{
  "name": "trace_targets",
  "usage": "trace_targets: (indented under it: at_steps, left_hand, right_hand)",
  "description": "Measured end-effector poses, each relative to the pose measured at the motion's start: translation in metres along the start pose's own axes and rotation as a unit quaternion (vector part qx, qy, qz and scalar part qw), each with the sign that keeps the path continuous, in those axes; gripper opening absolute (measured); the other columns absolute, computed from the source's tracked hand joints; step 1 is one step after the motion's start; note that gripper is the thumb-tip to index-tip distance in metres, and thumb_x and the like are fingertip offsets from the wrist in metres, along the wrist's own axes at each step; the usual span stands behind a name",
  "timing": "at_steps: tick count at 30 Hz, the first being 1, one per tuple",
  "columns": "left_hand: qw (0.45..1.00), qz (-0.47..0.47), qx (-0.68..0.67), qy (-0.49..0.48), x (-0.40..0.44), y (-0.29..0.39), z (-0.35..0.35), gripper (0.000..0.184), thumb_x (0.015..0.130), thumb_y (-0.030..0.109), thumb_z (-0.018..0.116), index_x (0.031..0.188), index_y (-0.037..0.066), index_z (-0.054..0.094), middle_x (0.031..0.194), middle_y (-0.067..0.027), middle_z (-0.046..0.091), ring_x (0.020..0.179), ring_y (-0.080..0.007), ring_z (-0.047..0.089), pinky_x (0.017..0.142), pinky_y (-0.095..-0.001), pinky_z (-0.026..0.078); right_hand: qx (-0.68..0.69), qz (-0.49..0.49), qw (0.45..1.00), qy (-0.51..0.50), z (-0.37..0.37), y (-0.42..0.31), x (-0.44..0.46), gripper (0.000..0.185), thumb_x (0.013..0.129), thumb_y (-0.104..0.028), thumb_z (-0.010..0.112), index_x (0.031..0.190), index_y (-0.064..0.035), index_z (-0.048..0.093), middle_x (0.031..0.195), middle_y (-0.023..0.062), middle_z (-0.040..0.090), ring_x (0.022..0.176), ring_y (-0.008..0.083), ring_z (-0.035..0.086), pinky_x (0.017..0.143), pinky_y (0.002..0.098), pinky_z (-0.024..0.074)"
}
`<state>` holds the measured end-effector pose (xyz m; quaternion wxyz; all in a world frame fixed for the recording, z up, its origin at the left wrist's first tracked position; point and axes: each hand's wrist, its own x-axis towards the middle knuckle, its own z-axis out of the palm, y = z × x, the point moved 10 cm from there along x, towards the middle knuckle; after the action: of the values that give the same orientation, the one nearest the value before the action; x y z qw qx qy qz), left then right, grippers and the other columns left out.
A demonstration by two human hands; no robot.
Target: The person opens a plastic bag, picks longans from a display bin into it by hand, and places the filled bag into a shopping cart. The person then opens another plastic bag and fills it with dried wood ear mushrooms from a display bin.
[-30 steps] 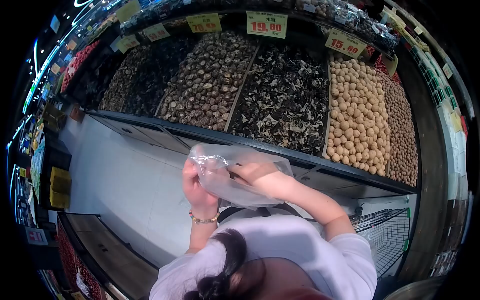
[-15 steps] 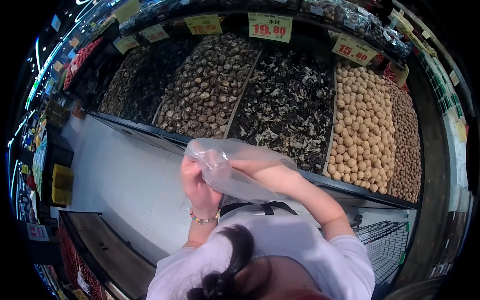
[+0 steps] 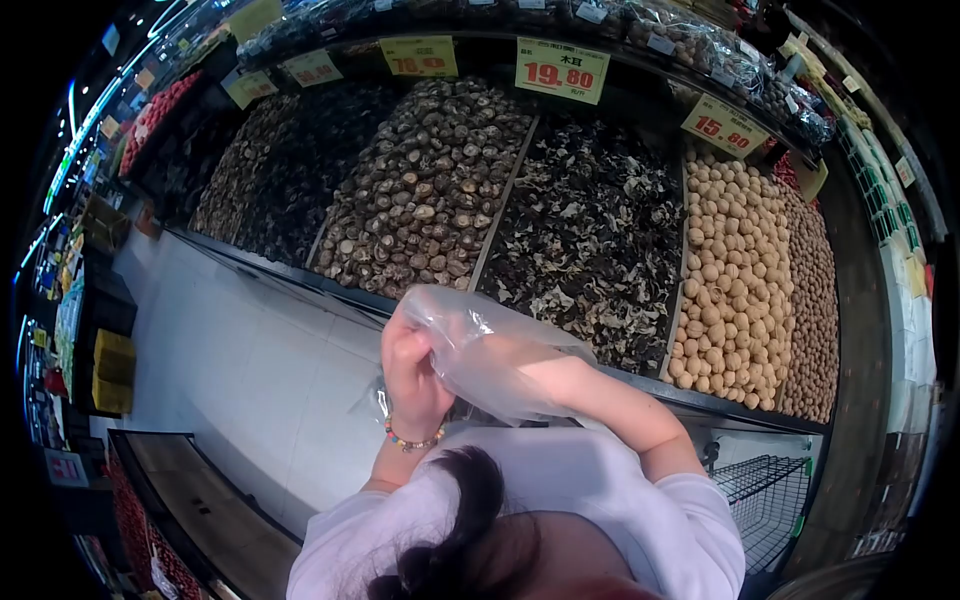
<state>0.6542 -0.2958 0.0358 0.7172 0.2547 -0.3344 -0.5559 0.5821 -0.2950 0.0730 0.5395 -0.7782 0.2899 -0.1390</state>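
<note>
My left hand [image 3: 410, 368], with a beaded bracelet [image 3: 412, 440] at its wrist, is closed on the edge of a clear plastic bag [image 3: 535, 397]. The bag is pulled over my right hand [image 3: 495, 355] and wrist like a loose sleeve. Through the film the right fingers look blurred, so their pose is unclear. Both hands are close together in front of my chest, near the front edge of the bulk bins. Closest beyond them lie dried shiitake mushrooms [image 3: 420, 190] and dried black wood ear fungus [image 3: 590, 230].
Walnuts [image 3: 730, 280] and smaller brown nuts [image 3: 812, 310] fill bins to the right. Price signs [image 3: 560, 70] stand along the back. A wire shopping cart [image 3: 765, 505] is at lower right. A wooden-topped stand [image 3: 200, 500] is at lower left, beside the pale tiled floor [image 3: 240, 370].
My hands and the bag have shifted slightly right and down in view. The bins also appear a little lower and further right. The left hand still grips the bag.
</note>
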Motion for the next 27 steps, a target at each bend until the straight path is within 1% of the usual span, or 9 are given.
trace_targets:
  at_steps: [3,7,8,11,16,18,20,23,27]
  left_hand:
    - [1.000,0.024,-0.004,0.008,0.008,0.007,-0.005,0.022,0.079,0.016,0.043,0.090,-0.001,0.049,0.083,-0.0074,0.055,0.072,-0.0118,0.052,0.065,-0.0230,0.043]
    - [0.999,0.027,-0.031,-0.031,0.023,0.007,-0.018,0.019,0.084,0.016,0.042,0.099,0.005,0.047,0.087,-0.0047,0.053,0.075,-0.0145,0.054,0.065,-0.0290,0.047]
    - [1.000,0.024,-0.011,0.014,0.027,0.005,-0.023,0.019,0.084,0.013,0.042,0.100,0.004,0.047,0.088,-0.0050,0.054,0.076,-0.0143,0.054,0.064,-0.0286,0.047]
    - [1.000,0.009,-0.014,0.013,0.034,-0.002,-0.021,0.021,0.084,0.012,0.043,0.103,0.003,0.047,0.091,-0.0055,0.054,0.079,-0.0146,0.054,0.067,-0.0285,0.047]
    - [0.998,0.034,-0.039,-0.029,0.050,0.001,-0.006,0.024,0.085,0.014,0.044,0.106,0.002,0.047,0.096,-0.0063,0.053,0.085,-0.0143,0.053,0.075,-0.0272,0.045]
    - [0.998,0.033,-0.038,-0.035,0.056,-0.002,-0.003,0.024,0.085,0.014,0.044,0.106,0.003,0.047,0.096,-0.0054,0.053,0.085,-0.0139,0.053,0.075,-0.0278,0.045]
    - [0.999,0.037,-0.023,0.010,0.061,0.001,0.000,0.017,0.084,0.015,0.045,0.097,0.004,0.047,0.087,-0.0034,0.049,0.076,-0.0100,0.046,0.066,-0.0231,0.040]
    - [0.997,0.046,-0.011,0.052,0.067,0.003,-0.005,0.012,0.083,0.015,0.045,0.091,0.006,0.046,0.082,-0.0017,0.046,0.070,-0.0076,0.042,0.060,-0.0202,0.036]
    - [0.996,0.060,0.002,0.063,0.067,0.006,-0.012,0.009,0.083,0.014,0.044,0.088,0.006,0.046,0.081,-0.0009,0.045,0.069,-0.0074,0.042,0.059,-0.0204,0.036]
  right_hand:
    - [0.003,-0.028,1.000,-0.001,-0.002,0.005,0.010,0.030,0.086,-0.024,0.046,0.105,-0.0021,0.055,0.096,0.0188,0.060,0.088,0.0282,0.058,0.074,0.0343,0.0444]
    - [-0.175,-0.118,0.963,0.165,-0.018,0.038,0.011,0.035,0.084,-0.022,0.052,0.114,-0.0020,0.053,0.107,0.0189,0.058,0.098,0.0296,0.057,0.082,0.0341,0.0447]
    - [-0.135,-0.124,0.963,0.199,-0.026,0.040,0.010,0.040,0.082,-0.020,0.057,0.117,-0.0037,0.052,0.113,0.0173,0.056,0.102,0.0297,0.055,0.086,0.0340,0.0442]
    - [-0.105,-0.131,0.955,0.244,-0.044,0.040,0.004,0.046,0.074,-0.013,0.064,0.118,-0.0070,0.053,0.117,0.0152,0.055,0.106,0.0305,0.054,0.090,0.0353,0.0438]
    - [-0.102,-0.131,0.934,0.318,-0.075,0.044,-0.023,0.054,0.065,-0.001,0.063,0.118,-0.0074,0.053,0.114,0.0143,0.057,0.101,0.0309,0.056,0.087,0.0362,0.0453]
    - [-0.073,-0.117,0.925,0.355,-0.089,0.052,-0.034,0.054,0.066,0.000,0.062,0.119,-0.0069,0.053,0.111,0.0122,0.058,0.099,0.0266,0.057,0.088,0.0332,0.0444]
    - [0.026,-0.120,0.902,0.414,-0.108,0.066,-0.052,0.052,0.070,0.000,0.061,0.120,-0.0054,0.051,0.110,0.0093,0.057,0.098,0.0197,0.057,0.089,0.0303,0.0436]
    - [0.188,-0.190,0.807,0.527,-0.147,0.091,-0.091,0.051,0.076,-0.002,0.060,0.125,-0.0024,0.044,0.111,0.0080,0.054,0.099,0.0131,0.054,0.089,0.0270,0.0434]
    - [0.153,-0.111,0.771,0.608,-0.201,0.160,-0.099,0.048,0.082,-0.003,0.055,0.127,-0.0041,0.039,0.113,0.0103,0.051,0.094,0.0138,0.056,0.083,0.0248,0.0449]
